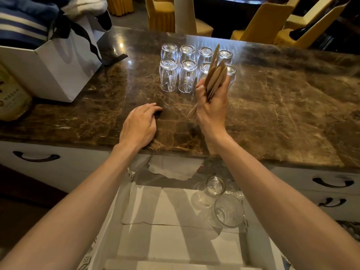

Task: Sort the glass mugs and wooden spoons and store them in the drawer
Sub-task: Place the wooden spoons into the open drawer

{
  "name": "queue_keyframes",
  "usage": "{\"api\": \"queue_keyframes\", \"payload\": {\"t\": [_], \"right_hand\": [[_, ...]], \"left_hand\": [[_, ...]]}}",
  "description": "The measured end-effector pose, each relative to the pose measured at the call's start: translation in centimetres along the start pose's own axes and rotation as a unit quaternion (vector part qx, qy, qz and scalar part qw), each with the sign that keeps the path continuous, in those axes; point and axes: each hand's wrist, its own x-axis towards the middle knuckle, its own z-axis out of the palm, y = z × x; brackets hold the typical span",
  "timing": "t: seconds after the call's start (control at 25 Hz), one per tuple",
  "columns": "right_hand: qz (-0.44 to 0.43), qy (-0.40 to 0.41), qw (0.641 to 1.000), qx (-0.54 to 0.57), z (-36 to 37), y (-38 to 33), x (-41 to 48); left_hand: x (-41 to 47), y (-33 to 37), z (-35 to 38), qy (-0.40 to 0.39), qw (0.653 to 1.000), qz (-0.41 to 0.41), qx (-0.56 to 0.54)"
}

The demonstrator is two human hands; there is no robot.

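Several glass mugs (pixel 177 69) stand upside down in two rows on the brown marble counter (pixel 282 106). My right hand (pixel 213 106) grips a bunch of wooden spoons (pixel 215 75), lifted upright in front of the right-hand mugs. My left hand (pixel 140 125) rests palm down on the counter, fingers loosely curled, holding nothing. Below the counter edge the drawer (pixel 175 240) stands pulled out, lined with white paper. Two glass mugs (pixel 215 187) lie at its right side, between my forearms.
A white paper bag (pixel 58 71) with folded textiles stands at the counter's back left. A pale appliance (pixel 11 94) sits at the far left edge. Closed white drawers with dark handles (pixel 36 157) flank the pulled-out one. Yellow-covered chairs (pixel 266 22) stand behind the counter.
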Motion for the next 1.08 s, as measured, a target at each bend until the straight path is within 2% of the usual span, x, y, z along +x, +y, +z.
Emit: {"api": "queue_keyframes", "payload": {"t": [0.24,0.4,0.52,0.92,1.08], "right_hand": [[0.015,0.013,1.000,0.023,0.0,0.5,0.0],[0.079,-0.022,0.996,-0.024,-0.2,2.0,-1.2],[0.126,-0.028,0.992,0.006,-0.2,2.3,-0.7],[0.078,-0.016,0.997,-0.001,0.5,0.8,0.9],[0.110,-0.047,0.993,-0.005,0.7,1.4,-0.7]], "left_hand": [[0.2,0.0,-0.4,0.003,1.000,0.002,0.001],[0.1,0.1,-0.3,0.002,1.000,0.002,0.001],[0.1,0.2,-0.3,0.002,1.000,0.003,0.003],[0.5,0.1,-0.3,0.007,1.000,0.000,0.006],[0.2,0.0,-0.2,0.003,1.000,-0.005,0.007]]}}
